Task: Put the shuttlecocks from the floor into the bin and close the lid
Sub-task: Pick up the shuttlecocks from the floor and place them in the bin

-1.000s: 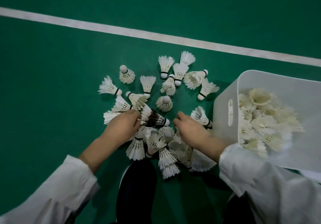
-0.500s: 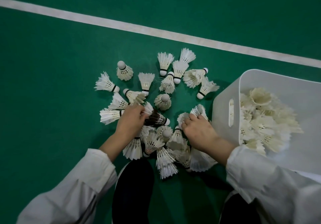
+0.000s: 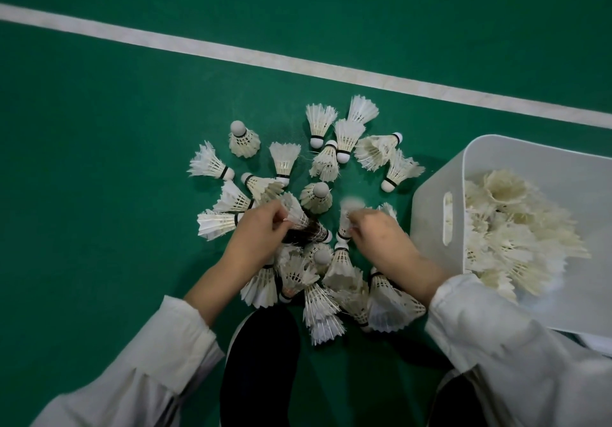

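Observation:
Several white feather shuttlecocks (image 3: 319, 122) lie scattered on the green court floor in front of me. My left hand (image 3: 256, 238) pinches the feathers of a shuttlecock (image 3: 294, 213) at the middle of the pile, beside a dark shuttlecock (image 3: 309, 233). My right hand (image 3: 377, 236) grips another white shuttlecock (image 3: 347, 216), blurred, just left of the bin. The white plastic bin (image 3: 430, 201) stands at the right, lid off, holding many shuttlecocks (image 3: 510, 228).
A white court line (image 3: 231, 52) runs diagonally across the floor beyond the pile. My dark shoes (image 3: 261, 360) stand just below the shuttlecocks. A slot handle (image 3: 447, 218) is cut in the bin's left wall.
Both hands have closed on shuttlecocks in the pile. My right hand moved right and up toward the bin side, and my left hand shifted slightly forward.

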`<state>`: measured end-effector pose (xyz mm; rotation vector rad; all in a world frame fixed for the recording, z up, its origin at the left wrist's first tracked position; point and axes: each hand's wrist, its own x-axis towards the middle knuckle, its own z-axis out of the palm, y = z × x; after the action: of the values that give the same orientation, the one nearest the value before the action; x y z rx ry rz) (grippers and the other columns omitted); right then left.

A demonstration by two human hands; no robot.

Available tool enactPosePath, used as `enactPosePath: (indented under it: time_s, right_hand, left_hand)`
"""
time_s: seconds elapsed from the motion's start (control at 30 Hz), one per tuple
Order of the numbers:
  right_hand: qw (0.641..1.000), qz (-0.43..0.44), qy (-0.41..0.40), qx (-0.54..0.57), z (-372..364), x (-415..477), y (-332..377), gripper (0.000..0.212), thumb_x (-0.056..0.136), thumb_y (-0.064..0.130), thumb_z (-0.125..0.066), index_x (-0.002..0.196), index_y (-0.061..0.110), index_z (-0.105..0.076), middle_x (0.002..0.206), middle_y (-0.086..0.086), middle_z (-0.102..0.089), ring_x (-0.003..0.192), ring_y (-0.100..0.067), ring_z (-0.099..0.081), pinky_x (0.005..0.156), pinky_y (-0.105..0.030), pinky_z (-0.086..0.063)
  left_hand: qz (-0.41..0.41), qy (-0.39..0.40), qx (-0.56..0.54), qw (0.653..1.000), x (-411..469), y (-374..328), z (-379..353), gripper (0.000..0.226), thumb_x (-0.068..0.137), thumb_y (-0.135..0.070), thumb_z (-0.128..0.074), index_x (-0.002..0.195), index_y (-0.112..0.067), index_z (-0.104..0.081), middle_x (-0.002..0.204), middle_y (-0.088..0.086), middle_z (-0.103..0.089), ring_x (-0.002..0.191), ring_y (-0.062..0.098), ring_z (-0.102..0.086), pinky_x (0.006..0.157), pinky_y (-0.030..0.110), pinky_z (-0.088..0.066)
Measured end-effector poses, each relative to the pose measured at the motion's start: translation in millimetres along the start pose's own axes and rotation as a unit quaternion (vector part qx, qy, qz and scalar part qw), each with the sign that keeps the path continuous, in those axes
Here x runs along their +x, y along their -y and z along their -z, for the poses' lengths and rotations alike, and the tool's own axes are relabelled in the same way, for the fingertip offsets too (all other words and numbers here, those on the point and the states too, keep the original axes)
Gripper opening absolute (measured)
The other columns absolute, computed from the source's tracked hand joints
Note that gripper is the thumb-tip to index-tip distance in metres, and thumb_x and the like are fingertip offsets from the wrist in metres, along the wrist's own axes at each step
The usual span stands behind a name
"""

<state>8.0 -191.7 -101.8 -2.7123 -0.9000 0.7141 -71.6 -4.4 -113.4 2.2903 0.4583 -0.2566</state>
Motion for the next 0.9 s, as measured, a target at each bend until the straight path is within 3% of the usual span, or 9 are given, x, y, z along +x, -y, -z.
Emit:
enactPosePath:
  time_s: [0.07, 0.17, 0.3, 0.4, 0.47, 0.53, 0.6, 0.73, 0.9]
  right_hand:
    - [1.0, -0.012, -0.001, 0.011, -2.5, 0.8, -1.3, 0.016, 0.088, -0.001, -0.047, 0.078, 0.012, -0.047, 0.09, -0.014, -0.061, 0.084, -0.027, -0.056, 0.075, -0.032, -0.043]
    - [1.0, -0.019, -0.005, 0.019, -6.5, 0.6, -1.8, 0.012, 0.089, 0.0, -0.045, 0.083, 0.007, -0.053, 0.091, -0.016, -0.062, 0.086, -0.029, -0.057, 0.074, -0.033, -0.042]
    - [0.999, -0.032, -0.004, 0.028, -6.5, 3.1, -1.5, 0.014, 0.089, 0.002, -0.045, 0.079, 0.01, -0.052, 0.088, -0.015, -0.062, 0.083, -0.028, -0.058, 0.071, -0.032, -0.041]
    - [0.999, -0.04, 0.0, 0.032, -6.5, 4.8, -1.1, 0.014, 0.088, 0.001, -0.046, 0.077, 0.009, -0.053, 0.085, -0.015, -0.062, 0.08, -0.029, -0.058, 0.071, -0.034, -0.043]
    - [0.999, -0.038, 0.0, 0.034, -7.1, 3.9, 0.1, 0.018, 0.087, 0.001, -0.047, 0.073, 0.012, -0.047, 0.083, -0.016, -0.062, 0.078, -0.029, -0.058, 0.07, -0.035, -0.045]
    - [0.999, -0.038, 0.0, 0.036, -7.3, 2.9, 0.6, 0.019, 0.086, 0.0, -0.047, 0.073, 0.013, -0.046, 0.083, -0.015, -0.062, 0.077, -0.028, -0.058, 0.07, -0.035, -0.046]
    - [0.999, -0.041, 0.003, 0.035, -6.6, 2.4, 0.2, 0.016, 0.087, 0.001, -0.047, 0.075, 0.011, -0.05, 0.083, -0.015, -0.062, 0.078, -0.028, -0.057, 0.07, -0.033, -0.044]
    - [0.998, -0.044, 0.012, 0.035, -6.1, 1.7, -0.1, 0.012, 0.086, 0.0, -0.047, 0.08, 0.004, -0.057, 0.085, -0.016, -0.062, 0.08, -0.03, -0.058, 0.071, -0.034, -0.044]
    - [0.999, -0.037, 0.024, 0.022, -3.4, -0.4, 0.8, 0.015, 0.086, 0.0, -0.047, 0.075, 0.01, -0.051, 0.084, -0.013, -0.059, 0.084, -0.03, -0.057, 0.068, -0.032, -0.041]
  left_hand:
    - [0.002, -0.017, -0.01, 1.0, -3.5, -3.6, 8.7, 0.013, 0.089, -0.02, -0.058, 0.086, -0.016, -0.047, 0.073, 0.001, -0.059, 0.067, 0.02, -0.058, 0.057, 0.027, -0.043]
    - [0.008, -0.085, -0.034, 0.996, -10.0, -5.4, 24.7, 0.016, 0.092, -0.016, -0.051, 0.097, -0.018, -0.036, 0.074, 0.007, -0.062, 0.062, 0.026, -0.061, 0.054, 0.042, -0.051]
    - [-0.099, -0.067, 0.138, 0.983, -13.7, -4.4, 24.0, 0.021, 0.083, 0.009, -0.048, 0.094, -0.009, -0.047, 0.084, 0.008, -0.053, 0.063, 0.026, -0.047, 0.049, 0.033, -0.033]
    - [-0.118, -0.066, 0.232, 0.963, -8.8, 1.4, 14.8, 0.044, 0.068, 0.021, -0.055, 0.108, 0.002, -0.055, 0.109, 0.018, -0.052, 0.084, 0.028, -0.051, 0.056, 0.034, -0.044]
    - [-0.108, -0.1, 0.258, 0.955, -3.5, 1.9, 7.8, 0.035, 0.071, 0.016, -0.057, 0.105, 0.008, -0.056, 0.117, 0.024, -0.05, 0.103, 0.035, -0.049, 0.079, 0.042, -0.049]
    - [-0.123, -0.066, 0.325, 0.935, 1.5, 1.8, -1.4, 0.023, 0.084, -0.005, -0.054, 0.103, 0.006, -0.06, 0.124, 0.023, -0.048, 0.12, 0.034, -0.04, 0.102, 0.042, -0.036]
    - [-0.104, 0.013, 0.364, 0.925, 7.1, 2.0, -13.0, 0.038, 0.095, -0.03, -0.037, 0.104, -0.001, -0.06, 0.138, 0.019, -0.037, 0.131, 0.031, -0.025, 0.112, 0.04, -0.017]
    - [-0.074, 0.056, 0.36, 0.928, 15.7, 6.7, -32.0, 0.055, 0.094, -0.047, -0.035, 0.109, 0.0, -0.058, 0.147, 0.015, -0.025, 0.135, 0.031, -0.017, 0.114, 0.04, -0.01]
    - [-0.096, -0.006, 0.236, 0.967, 20.3, 6.8, -35.6, 0.027, 0.087, -0.02, -0.058, 0.102, 0.001, -0.065, 0.128, 0.014, -0.046, 0.121, 0.027, -0.034, 0.107, 0.037, -0.025]
